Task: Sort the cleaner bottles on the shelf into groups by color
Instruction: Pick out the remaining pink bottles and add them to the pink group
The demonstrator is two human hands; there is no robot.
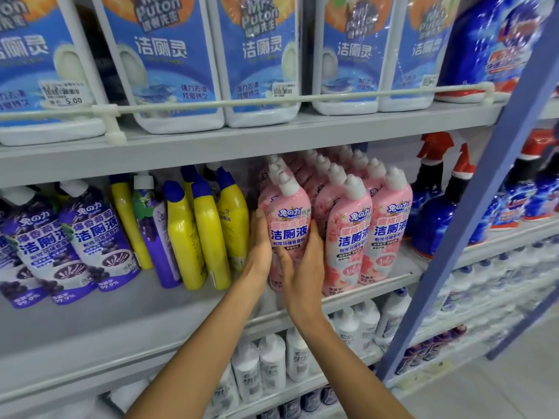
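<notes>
On middle grey metal shelf (pixel 151 322), pink plastic cleaner bottle with white cap (pixel 287 216) stands at front-left of pink row (pixel 387 225), lower label hidden. Left hand (pixel 260 240) flat against its side; right hand (pixel 302 267) wraps its front. Yellow plastic bottles (pixel 208 234) lean just left; rear rows indistinct.

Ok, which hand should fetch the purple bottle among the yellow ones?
Probably left: the left hand touches the pink bottle on the side nearest the yellow bottles and purple bottle; the right hand sits farther right.
</notes>
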